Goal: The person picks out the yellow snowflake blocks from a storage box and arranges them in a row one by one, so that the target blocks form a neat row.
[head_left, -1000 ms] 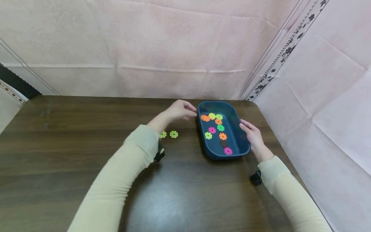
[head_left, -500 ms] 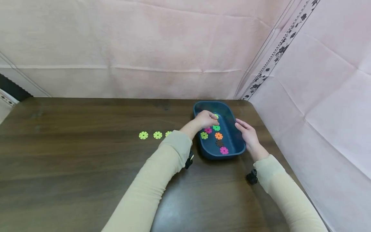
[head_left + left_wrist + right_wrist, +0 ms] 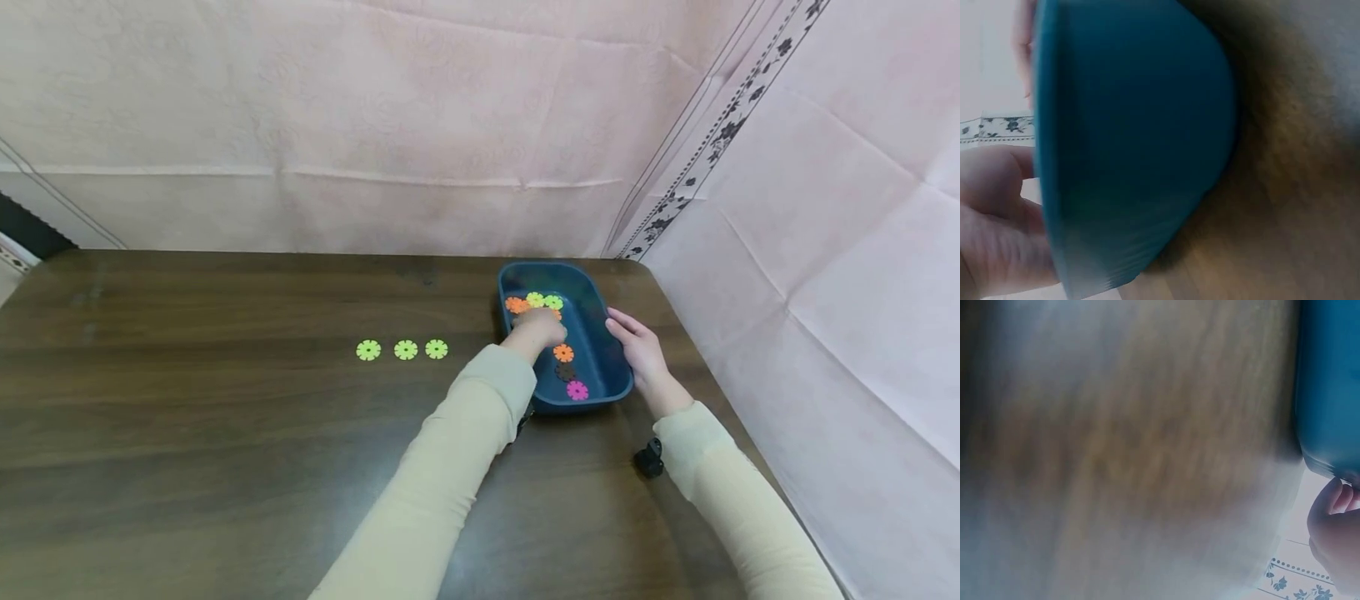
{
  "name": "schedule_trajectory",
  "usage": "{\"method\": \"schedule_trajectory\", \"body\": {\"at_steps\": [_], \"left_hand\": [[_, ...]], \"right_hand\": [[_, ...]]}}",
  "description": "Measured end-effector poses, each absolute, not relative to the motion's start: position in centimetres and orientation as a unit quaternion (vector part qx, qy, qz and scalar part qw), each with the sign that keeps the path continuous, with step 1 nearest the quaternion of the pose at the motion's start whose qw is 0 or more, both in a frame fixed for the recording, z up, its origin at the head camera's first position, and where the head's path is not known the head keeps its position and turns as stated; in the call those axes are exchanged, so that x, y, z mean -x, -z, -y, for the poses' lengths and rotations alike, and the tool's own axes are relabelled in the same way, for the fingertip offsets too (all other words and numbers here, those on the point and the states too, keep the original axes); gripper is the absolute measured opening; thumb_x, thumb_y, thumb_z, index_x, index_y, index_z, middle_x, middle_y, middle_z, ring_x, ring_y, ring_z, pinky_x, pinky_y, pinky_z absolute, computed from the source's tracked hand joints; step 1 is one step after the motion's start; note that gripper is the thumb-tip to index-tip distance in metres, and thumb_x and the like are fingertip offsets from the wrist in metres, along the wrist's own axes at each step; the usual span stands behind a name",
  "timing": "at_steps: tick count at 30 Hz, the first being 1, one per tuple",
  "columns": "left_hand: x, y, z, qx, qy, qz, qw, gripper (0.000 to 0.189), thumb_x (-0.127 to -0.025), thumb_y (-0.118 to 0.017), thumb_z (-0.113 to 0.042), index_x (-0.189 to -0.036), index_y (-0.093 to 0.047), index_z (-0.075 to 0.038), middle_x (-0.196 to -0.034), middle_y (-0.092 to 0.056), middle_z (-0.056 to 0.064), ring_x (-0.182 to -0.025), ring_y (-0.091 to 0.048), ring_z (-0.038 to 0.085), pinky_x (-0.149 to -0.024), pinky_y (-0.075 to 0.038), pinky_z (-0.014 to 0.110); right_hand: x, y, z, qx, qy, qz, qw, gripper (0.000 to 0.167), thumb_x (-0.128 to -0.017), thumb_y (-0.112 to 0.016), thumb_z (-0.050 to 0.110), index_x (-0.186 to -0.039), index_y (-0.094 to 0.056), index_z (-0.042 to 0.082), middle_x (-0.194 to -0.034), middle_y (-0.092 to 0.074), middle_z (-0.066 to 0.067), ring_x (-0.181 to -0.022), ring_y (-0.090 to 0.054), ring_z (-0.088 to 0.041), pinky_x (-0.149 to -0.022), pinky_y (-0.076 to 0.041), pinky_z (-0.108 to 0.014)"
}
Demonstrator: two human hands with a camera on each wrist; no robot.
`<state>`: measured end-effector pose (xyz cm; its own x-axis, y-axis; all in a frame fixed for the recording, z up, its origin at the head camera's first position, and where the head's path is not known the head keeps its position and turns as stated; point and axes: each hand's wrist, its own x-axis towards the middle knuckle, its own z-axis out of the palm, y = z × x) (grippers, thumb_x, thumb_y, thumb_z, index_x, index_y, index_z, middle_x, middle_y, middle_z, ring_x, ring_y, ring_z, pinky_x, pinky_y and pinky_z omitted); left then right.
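A deep blue plastic tub (image 3: 600,367) stands at the table's back right, with several notched, flower-shaped discs on its floor. My left hand (image 3: 538,328) reaches down inside it over the discs, fingertips hidden beneath the hand; in the left wrist view the tub's wall covers them. Near that hand lie an orange disc (image 3: 564,354), a brown disc (image 3: 566,372) and a pink disc (image 3: 577,391). Beyond it are orange discs (image 3: 516,305) and a yellow-green disc (image 3: 553,302). My right hand (image 3: 641,354) grips the tub's right rim, thumb on top.
Left of the tub, three yellow-green discs (image 3: 406,350) lie in a row on the brown wooden table (image 3: 187,400). A pale cloth (image 3: 337,125) hangs behind the table, and another patterned cloth (image 3: 847,208) borders its right side.
My left hand has moved right from outside the tub's left rim, in over the discs, then lower and slightly nearer. The right hand keeps its place on the rim.
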<state>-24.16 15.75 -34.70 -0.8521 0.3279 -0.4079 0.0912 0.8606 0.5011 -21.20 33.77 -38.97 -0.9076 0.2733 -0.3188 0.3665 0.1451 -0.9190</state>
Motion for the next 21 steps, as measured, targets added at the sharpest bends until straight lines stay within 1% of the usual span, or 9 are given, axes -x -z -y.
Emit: {"method": "schedule_trajectory", "body": {"at_steps": [1,2,6,7,11,13,15,18,21], "left_hand": [[24.3,35.0,-16.1,-0.103,-0.217,-0.938,0.251,0.041,-0.098,-0.043,-0.028,-0.132,-0.052,-0.007,-0.142,-0.046,0.008,-0.128,-0.044,0.024,-0.11,-0.036,0.039],[24.5,35.3,-16.4,-0.087,-0.207,-0.94,0.255,0.044,-0.097,-0.044,-0.03,-0.135,-0.049,-0.008,-0.143,-0.044,0.008,-0.129,-0.042,0.024,-0.108,-0.039,0.037],[25.0,36.6,-17.2,-0.033,-0.2,-0.943,0.262,0.049,-0.095,-0.05,-0.032,-0.138,-0.045,-0.009,-0.147,-0.037,0.011,-0.133,-0.036,0.025,-0.098,-0.048,0.028],[25.0,36.8,-17.3,-0.032,-0.193,-0.946,0.26,0.05,-0.095,-0.05,-0.032,-0.139,-0.045,-0.01,-0.148,-0.036,0.011,-0.134,-0.036,0.025,-0.099,-0.047,0.028],[24.3,37.0,-17.5,-0.031,-0.186,-0.954,0.235,0.044,-0.094,-0.053,-0.029,-0.134,-0.05,-0.011,-0.141,-0.047,0.007,-0.129,-0.045,0.02,-0.101,-0.046,0.027],[24.0,36.9,-17.5,-0.037,-0.181,-0.958,0.221,0.04,-0.094,-0.054,-0.028,-0.131,-0.055,-0.012,-0.134,-0.054,0.005,-0.121,-0.051,0.018,-0.099,-0.047,0.027],[23.7,36.7,-17.4,-0.033,-0.188,-0.958,0.216,0.037,-0.094,-0.056,-0.027,-0.127,-0.058,-0.012,-0.128,-0.058,0.003,-0.114,-0.055,0.015,-0.094,-0.05,0.026],[23.3,36.4,-17.3,-0.032,-0.189,-0.958,0.215,0.038,-0.093,-0.057,-0.028,-0.126,-0.058,-0.01,-0.126,-0.059,0.003,-0.11,-0.056,0.014,-0.091,-0.051,0.024],[23.0,36.3,-17.1,-0.03,-0.193,-0.956,0.218,0.04,-0.093,-0.057,-0.03,-0.127,-0.057,-0.009,-0.127,-0.058,0.003,-0.111,-0.055,0.014,-0.089,-0.052,0.023]], "right_hand": [[21.2,39.0,-33.7,-0.21,0.619,-0.756,0.037,0.054,-0.095,-0.051,0.037,-0.144,-0.037,0.019,-0.154,-0.027,-0.004,-0.138,-0.031,-0.025,-0.114,-0.029,-0.042],[21.2,39.0,-33.7,-0.209,0.62,-0.756,0.036,0.055,-0.095,-0.051,0.037,-0.144,-0.037,0.018,-0.154,-0.027,-0.004,-0.138,-0.03,-0.025,-0.115,-0.029,-0.042],[21.2,39.1,-33.5,-0.21,0.617,-0.757,0.035,0.055,-0.094,-0.052,0.039,-0.144,-0.038,0.019,-0.154,-0.027,-0.004,-0.139,-0.029,-0.025,-0.115,-0.028,-0.043],[21.2,39.1,-33.5,-0.211,0.618,-0.757,0.035,0.055,-0.094,-0.052,0.038,-0.143,-0.038,0.019,-0.154,-0.027,-0.004,-0.14,-0.029,-0.025,-0.115,-0.028,-0.043],[21.1,39.1,-33.6,-0.214,0.621,-0.754,0.036,0.054,-0.095,-0.051,0.037,-0.144,-0.038,0.019,-0.154,-0.027,-0.003,-0.139,-0.029,-0.025,-0.115,-0.028,-0.042],[21.1,39.0,-33.6,-0.212,0.621,-0.753,0.037,0.054,-0.095,-0.051,0.036,-0.144,-0.037,0.019,-0.155,-0.026,-0.003,-0.139,-0.029,-0.025,-0.115,-0.028,-0.042],[21.1,38.9,-33.6,-0.211,0.619,-0.756,0.037,0.054,-0.095,-0.051,0.037,-0.144,-0.037,0.019,-0.155,-0.026,-0.003,-0.139,-0.029,-0.025,-0.115,-0.028,-0.042],[21.1,38.9,-33.6,-0.21,0.618,-0.757,0.037,0.054,-0.095,-0.051,0.037,-0.144,-0.037,0.019,-0.155,-0.026,-0.003,-0.139,-0.028,-0.024,-0.115,-0.028,-0.042],[21.1,38.9,-33.6,-0.211,0.619,-0.755,0.039,0.054,-0.095,-0.051,0.036,-0.144,-0.037,0.019,-0.155,-0.027,-0.003,-0.14,-0.028,-0.024,-0.115,-0.027,-0.042]]}}
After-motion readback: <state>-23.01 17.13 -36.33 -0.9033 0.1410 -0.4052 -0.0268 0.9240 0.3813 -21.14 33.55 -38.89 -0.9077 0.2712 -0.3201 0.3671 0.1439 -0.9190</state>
